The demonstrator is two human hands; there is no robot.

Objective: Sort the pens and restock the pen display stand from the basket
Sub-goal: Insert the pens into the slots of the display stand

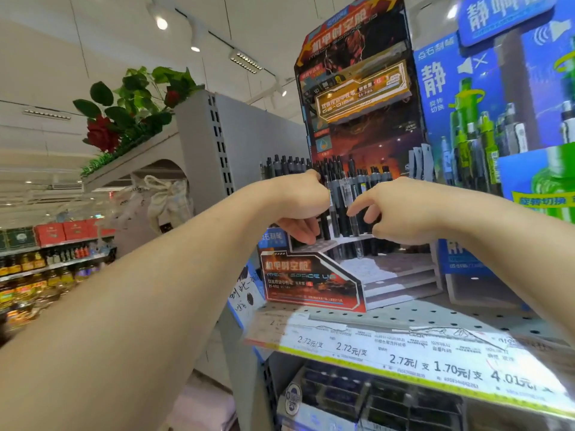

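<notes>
The red and black cardboard pen display stand (314, 281) sits on a perforated grey shelf (435, 318) straight ahead. Several dark pens (357, 181) stand upright in its upper tiers; the lower white steps hold none. My left hand (303, 206) reaches into the left part of the stand, fingers curled round a bundle of black pens. My right hand (392, 209) is just to its right, pinching a clear-barrelled pen (353, 213) that stands upright over the middle tier. No basket is in view.
A blue and green pen display (510, 126) stands close on the right. Price labels (435, 365) run along the shelf edge, with boxed stock below. To the left rise a grey shelf end panel (214, 144), artificial roses and a distant grocery aisle.
</notes>
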